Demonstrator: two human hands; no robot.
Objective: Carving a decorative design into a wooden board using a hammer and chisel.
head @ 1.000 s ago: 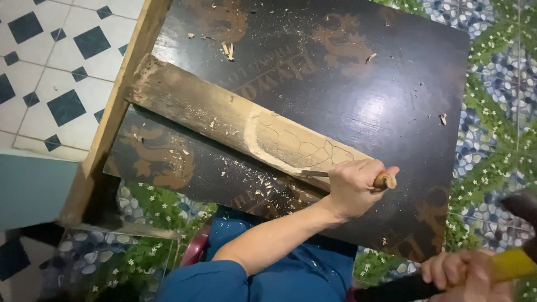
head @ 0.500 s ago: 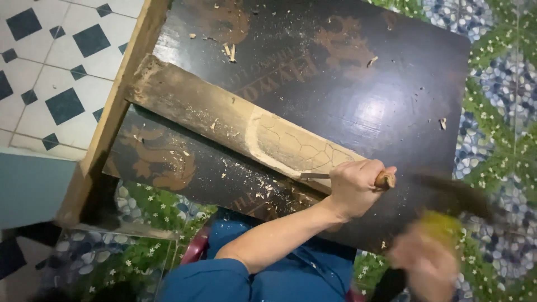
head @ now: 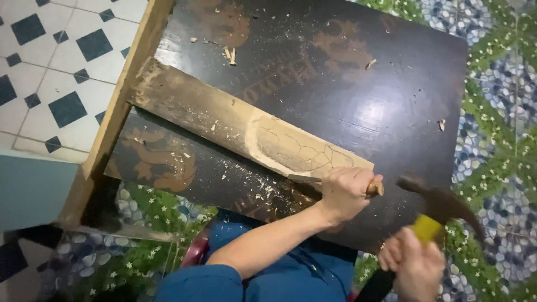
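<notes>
No packages, labels, signs or screens in view.
Only faded brownish lettering marks the dark, glossy square tabletop [head: 358, 106] near its middle.

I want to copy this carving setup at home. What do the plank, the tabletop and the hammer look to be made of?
The plank looks like raw wood: pale where it is cut, grey and weathered elsewhere, with chips around it. The tabletop seems to be a dark, glossy coated board, since it reflects light and is worn brown in patches. The hammer is blurred; its head looks like dark metal, and the yellow and black handle is perhaps rubber or plastic.
</notes>
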